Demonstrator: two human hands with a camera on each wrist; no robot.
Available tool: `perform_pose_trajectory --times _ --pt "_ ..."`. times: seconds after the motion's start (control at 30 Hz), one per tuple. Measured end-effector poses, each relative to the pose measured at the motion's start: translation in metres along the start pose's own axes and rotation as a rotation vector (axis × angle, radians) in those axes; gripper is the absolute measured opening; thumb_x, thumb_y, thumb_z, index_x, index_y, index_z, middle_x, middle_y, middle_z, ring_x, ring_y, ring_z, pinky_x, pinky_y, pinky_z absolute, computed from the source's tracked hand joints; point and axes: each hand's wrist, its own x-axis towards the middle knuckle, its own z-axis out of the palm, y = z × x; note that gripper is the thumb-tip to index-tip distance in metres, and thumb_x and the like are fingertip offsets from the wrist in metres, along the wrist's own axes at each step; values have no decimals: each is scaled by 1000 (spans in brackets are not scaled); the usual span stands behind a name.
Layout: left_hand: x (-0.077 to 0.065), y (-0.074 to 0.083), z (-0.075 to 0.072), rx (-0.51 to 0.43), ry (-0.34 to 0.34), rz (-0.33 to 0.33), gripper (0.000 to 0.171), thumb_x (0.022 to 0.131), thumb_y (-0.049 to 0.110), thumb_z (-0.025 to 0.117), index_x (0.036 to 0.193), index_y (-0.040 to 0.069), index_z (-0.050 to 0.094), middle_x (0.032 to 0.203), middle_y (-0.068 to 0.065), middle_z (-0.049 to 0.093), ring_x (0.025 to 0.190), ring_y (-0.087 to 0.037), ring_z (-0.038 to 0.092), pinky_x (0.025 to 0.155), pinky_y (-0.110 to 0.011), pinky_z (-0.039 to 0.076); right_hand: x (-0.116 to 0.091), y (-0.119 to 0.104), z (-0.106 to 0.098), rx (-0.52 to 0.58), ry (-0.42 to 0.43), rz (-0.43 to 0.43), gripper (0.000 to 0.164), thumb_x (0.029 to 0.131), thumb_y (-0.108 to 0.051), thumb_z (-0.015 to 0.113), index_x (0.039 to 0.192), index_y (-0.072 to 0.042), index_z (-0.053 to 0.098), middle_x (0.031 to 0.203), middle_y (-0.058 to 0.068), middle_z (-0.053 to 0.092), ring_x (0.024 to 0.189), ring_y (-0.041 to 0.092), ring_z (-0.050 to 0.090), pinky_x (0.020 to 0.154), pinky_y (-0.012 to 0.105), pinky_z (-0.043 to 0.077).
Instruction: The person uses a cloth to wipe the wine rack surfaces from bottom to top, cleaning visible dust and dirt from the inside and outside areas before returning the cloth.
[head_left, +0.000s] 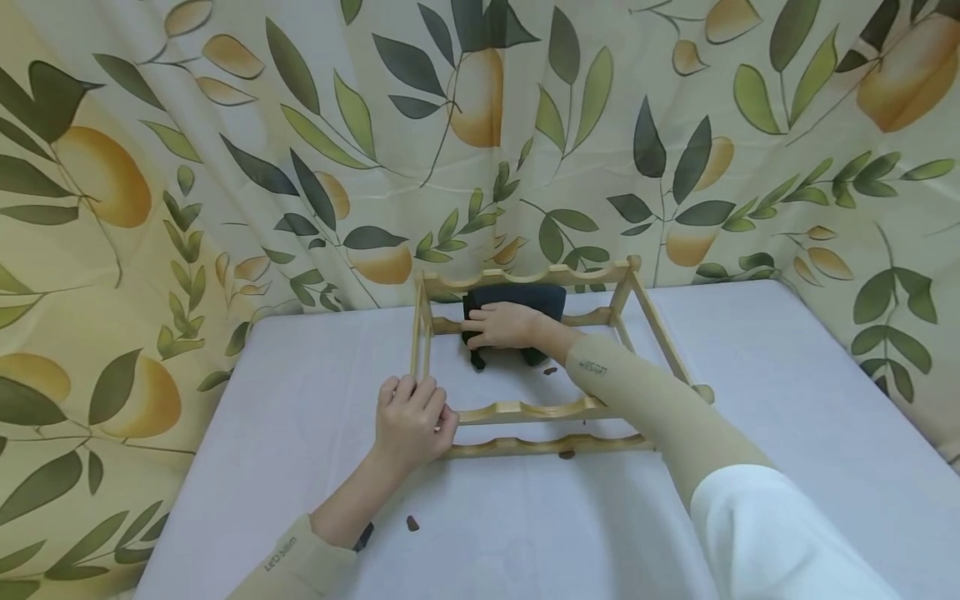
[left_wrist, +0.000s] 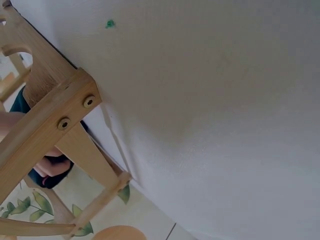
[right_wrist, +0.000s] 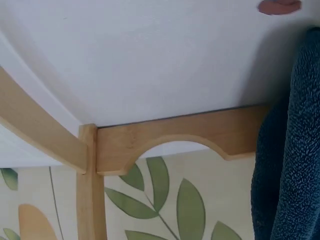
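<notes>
A light wooden rack with scalloped rails stands on the white-covered table. My left hand grips its front left corner, fingers curled over the wood. Reaching over the front rails, my right hand holds a dark blue towel at the rack's scalloped back rail. The towel drapes over that rail, and its lower ends hang near the tabletop. Curled fingers of the right hand show against the cloth in the left wrist view. Up close in the right wrist view, the towel has a fuzzy pile and covers part of the rail.
Small reddish-brown bits lie about the table, one in front of the rack and another inside it. A dark object peeks out beside the left sleeve. Behind the table hangs a fruit-and-leaf patterned curtain.
</notes>
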Motion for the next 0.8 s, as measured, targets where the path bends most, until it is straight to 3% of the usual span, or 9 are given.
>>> perform_pose_trajectory --times 0.2,0.4,0.6,0.8 --pt "1 0 -3 0 -1 -7 23 75 14 42 55 8 51 61 -1 47 58 -20 39 65 -35 30 0 0 -2 15 -161 84 39 94 -18 46 132 -28 46 144 2 34 132 20 31 104 33 29" --pt "2 2 -2 -2 1 -7 22 75 13 42 55 9 50 60 -1 46 57 -20 38 64 -34 30 -3 -2 -2 -5 -241 148 46 93 -14 48 137 -28 41 148 2 28 135 19 25 106 33 26" --pt "2 2 -3 18 -20 -15 23 75 14 41 55 9 50 60 -1 46 57 -19 38 63 -34 30 -2 -2 -1 24 -232 181 46 92 -11 49 136 -24 42 147 4 29 134 21 28 105 34 28" --pt "3 1 -6 37 -27 -23 23 76 14 41 56 8 51 59 -1 45 58 -19 38 63 -33 29 -1 -1 3 34 -144 181 37 90 -10 52 126 -20 50 140 7 37 129 24 35 103 34 31"
